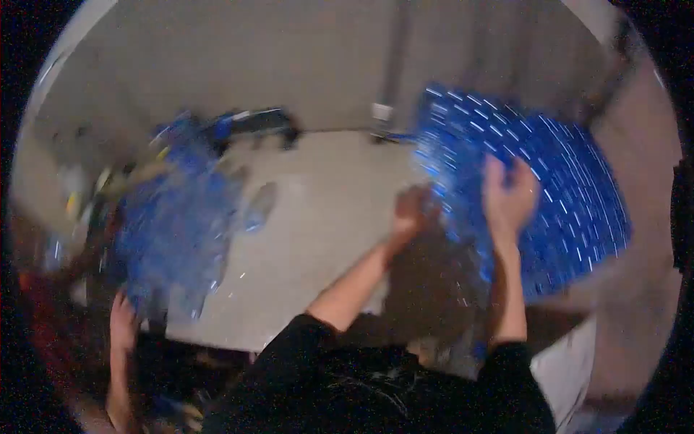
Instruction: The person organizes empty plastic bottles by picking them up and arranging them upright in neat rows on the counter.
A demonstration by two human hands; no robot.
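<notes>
A broad spread of small blue, shiny pieces (571, 188) lies in close rows on the right side; their kind is blurred past telling. My right hand (512, 194) is over these pieces, fingers apart, with nothing visible in it. By the left edge of the same spread is my left hand (415, 210), smeared by motion, so its fingers do not show clearly. Whether either hand touches the pieces cannot be made out.
A pale table (311, 217) lies between the spread and a loose blue heap (177, 224) on the left. Another person's hand (123, 322) is beside that heap. A dark object (260, 123) sits at the back edge, and a small blue-ended item (256, 213) lies near the heap.
</notes>
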